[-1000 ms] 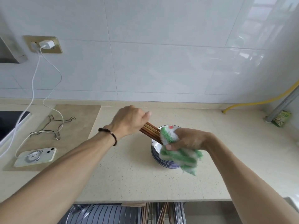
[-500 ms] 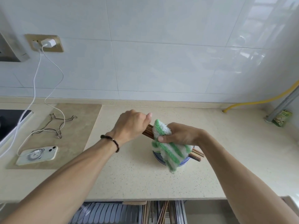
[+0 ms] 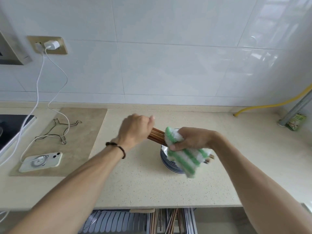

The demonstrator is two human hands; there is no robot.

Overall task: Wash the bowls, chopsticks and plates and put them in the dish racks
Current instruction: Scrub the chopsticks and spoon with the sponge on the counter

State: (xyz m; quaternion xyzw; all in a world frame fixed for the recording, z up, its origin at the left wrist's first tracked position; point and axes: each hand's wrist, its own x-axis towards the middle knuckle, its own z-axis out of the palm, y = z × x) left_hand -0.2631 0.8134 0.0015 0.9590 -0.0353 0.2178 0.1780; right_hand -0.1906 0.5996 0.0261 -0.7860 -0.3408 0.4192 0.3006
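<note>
From the head view, the left hand (image 3: 135,128) is curled tight around one end of a bundle of brown chopsticks (image 3: 156,136). The right hand (image 3: 192,139) grips a green and white striped cloth (image 3: 184,156) wrapped around the bundle's middle; the far tips stick out past the cloth. Both hands hover over a stack of blue-rimmed bowls (image 3: 166,162) standing on the table (image 3: 135,186). Below the table's front edge, a dish rack (image 3: 118,222) shows. A phone (image 3: 41,161) lies at the left.

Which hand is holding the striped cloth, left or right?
The right hand grips the green-and-white cloth, wrapped round the chopsticks; the left hand holds only their bare end.
</note>
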